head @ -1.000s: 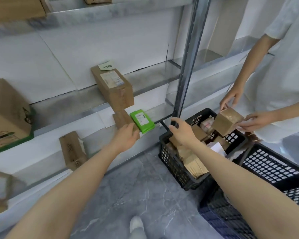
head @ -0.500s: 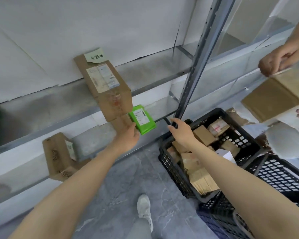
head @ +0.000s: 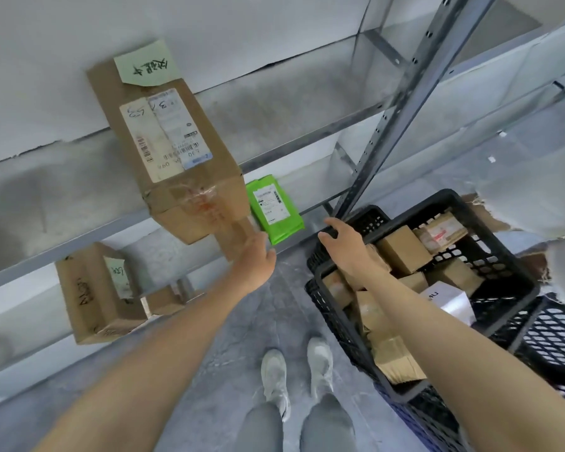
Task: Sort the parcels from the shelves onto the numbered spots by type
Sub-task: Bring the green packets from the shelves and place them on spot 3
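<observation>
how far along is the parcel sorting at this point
Done: several brown boxes already lie in the black crate. In hand: the left hand grips a small box on the lower shelf; the right hand holds the crate's rim. Left: the green parcel, the big box above and a tall box further left sit on the shelves. No numbered spots are in view.

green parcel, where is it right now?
Head view, centre: the green parcel lies on the lower shelf, between the left hand holding a small brown parcel and the black crate that the right hand holds.
</observation>
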